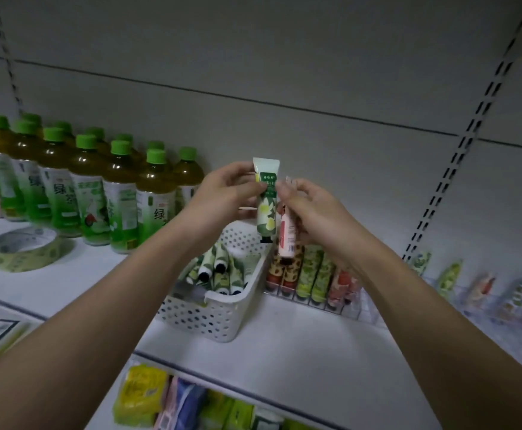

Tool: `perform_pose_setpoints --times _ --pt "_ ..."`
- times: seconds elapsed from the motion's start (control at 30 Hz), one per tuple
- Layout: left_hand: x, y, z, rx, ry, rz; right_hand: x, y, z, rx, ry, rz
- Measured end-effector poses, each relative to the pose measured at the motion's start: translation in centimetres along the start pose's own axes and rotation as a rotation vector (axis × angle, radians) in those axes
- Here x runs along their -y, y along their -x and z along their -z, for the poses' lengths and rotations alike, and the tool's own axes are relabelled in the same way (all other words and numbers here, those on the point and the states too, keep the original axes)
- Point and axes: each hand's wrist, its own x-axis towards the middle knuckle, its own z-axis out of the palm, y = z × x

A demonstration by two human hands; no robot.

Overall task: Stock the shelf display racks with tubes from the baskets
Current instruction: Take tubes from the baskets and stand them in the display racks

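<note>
Item: green tube (266, 200), pinched by left hand (222, 193); right hand (310, 209) grips pink tube (287, 235); seat each cap-down in display rack (312, 276) just below, matching rows.

Both forearms are bare from the bottom corners of the view up to the wrists, with no sleeve showing. The left hand (222, 193) and right hand (307, 209) are bare too, with short, unpainted nails.

Basket (210, 318) between bottles (89, 193) and rack (315, 293)
</note>
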Motion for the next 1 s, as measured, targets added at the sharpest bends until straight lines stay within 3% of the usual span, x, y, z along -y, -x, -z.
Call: perform_pose_setpoints --times 0.2,0.33,0.5,1.0 --pt "-0.2 -2.3 -1.1 0.023 0.006 0.010 0.7 -1.1 2.7 -0.095 -0.007 0.003" --pt "-0.3 -2.8 -2.7 0.017 0.025 0.056 0.3 -0.2 4.9 -0.070 0.168 0.041" --pt "-0.8 -1.5 -5.7 0.069 0.021 0.133 0.3 2.3 8.5 -0.189 0.157 0.071" --pt "-1.0 0.1 -12.2 -0.017 -0.035 0.084 -1.1 8.6 16.6 -0.306 0.285 0.057"
